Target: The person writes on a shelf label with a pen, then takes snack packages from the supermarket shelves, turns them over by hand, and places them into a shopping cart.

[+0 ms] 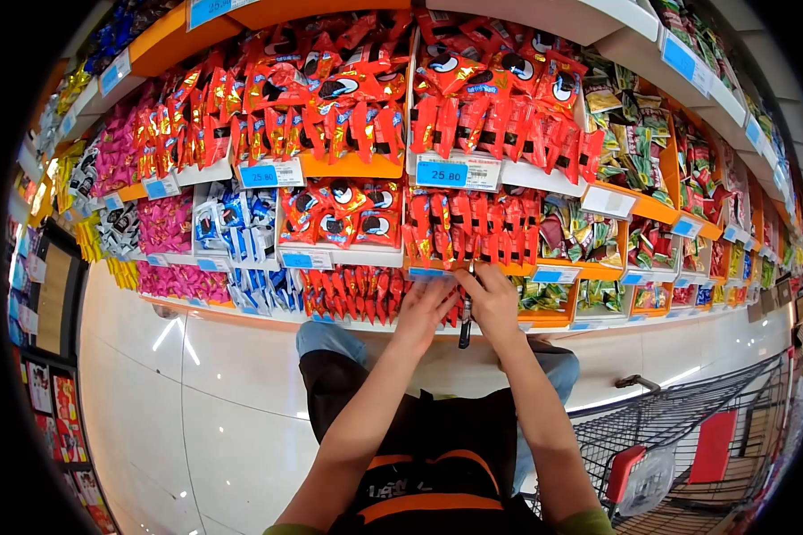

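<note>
Black apron (419, 428) nearest the lens, a person with bent knees in jeans (332, 339) reaches both forearms (357, 410) to a low edge of a packed shelf (647, 209). At the center, a slim tool (465, 334) stands nearly upright between the hands at that edge, its black handle pointing down. The right hand (494, 301) is closed around its upper part, thumb and fingers bunched at the shelf edge. Just beside it, the left hand (426, 308) lies with its fingertips against a blue label (428, 273); whether it grips the label cannot be made out.

Directly above the hands sits a row of red packets (473, 223), with more red packets below, left of the left hand. Higher up, a tag (442, 174) reading 25.80 hangs beneath a heaped bin of the same red wrappers. Blue packets (232, 218) and pink packets (165, 223) fill bins to the left, green packets (638, 147) to the right. A wire cart (687, 428) with red panels (716, 446) stands on the shiny floor (232, 410) at lower right.
</note>
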The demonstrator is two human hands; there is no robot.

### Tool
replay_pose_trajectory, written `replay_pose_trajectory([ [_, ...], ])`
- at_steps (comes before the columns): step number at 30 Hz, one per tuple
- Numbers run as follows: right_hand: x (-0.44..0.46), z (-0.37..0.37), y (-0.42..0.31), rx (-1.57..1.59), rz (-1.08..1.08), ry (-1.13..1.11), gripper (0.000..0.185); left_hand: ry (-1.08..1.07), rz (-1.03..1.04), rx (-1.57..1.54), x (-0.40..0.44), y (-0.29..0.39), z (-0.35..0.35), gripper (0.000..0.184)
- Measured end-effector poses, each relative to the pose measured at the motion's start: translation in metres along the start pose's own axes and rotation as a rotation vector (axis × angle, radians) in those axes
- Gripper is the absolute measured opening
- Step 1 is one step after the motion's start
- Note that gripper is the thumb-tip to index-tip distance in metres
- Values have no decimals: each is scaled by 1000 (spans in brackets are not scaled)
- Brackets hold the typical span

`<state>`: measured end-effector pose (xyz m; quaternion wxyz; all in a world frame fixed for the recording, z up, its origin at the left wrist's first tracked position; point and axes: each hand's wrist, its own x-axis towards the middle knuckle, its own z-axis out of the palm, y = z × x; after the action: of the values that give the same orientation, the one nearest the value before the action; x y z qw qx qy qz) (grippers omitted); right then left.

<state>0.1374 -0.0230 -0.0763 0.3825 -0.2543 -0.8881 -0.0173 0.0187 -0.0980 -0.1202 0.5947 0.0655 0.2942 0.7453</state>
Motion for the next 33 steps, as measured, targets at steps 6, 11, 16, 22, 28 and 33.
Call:
replay_pose_trajectory([
  [6, 5, -6, -3, -108, -6, -73, 28, 10, -8, 30, 3, 1, -1, 24],
  [11, 10, -10, -5, -148, -26, -101, 28, 71, -19, 64, 7, 4, 0, 17],
  [16, 13, -14, -3, -140, -37, -157, 29, 108, -34, 92, 9, 5, 2, 19],
  [22, 12, -18, -4, -86, 41, -194, 31, 188, -61, 196, 11, 10, 11, 27],
  [28, 0, -15, 4, 122, 246, -231, 44, 207, -68, 274, 17, 11, 10, 40],
  [33, 4, -19, -2, 138, 276, -235, 45, 219, -69, 298, 15, 14, 18, 41],
])
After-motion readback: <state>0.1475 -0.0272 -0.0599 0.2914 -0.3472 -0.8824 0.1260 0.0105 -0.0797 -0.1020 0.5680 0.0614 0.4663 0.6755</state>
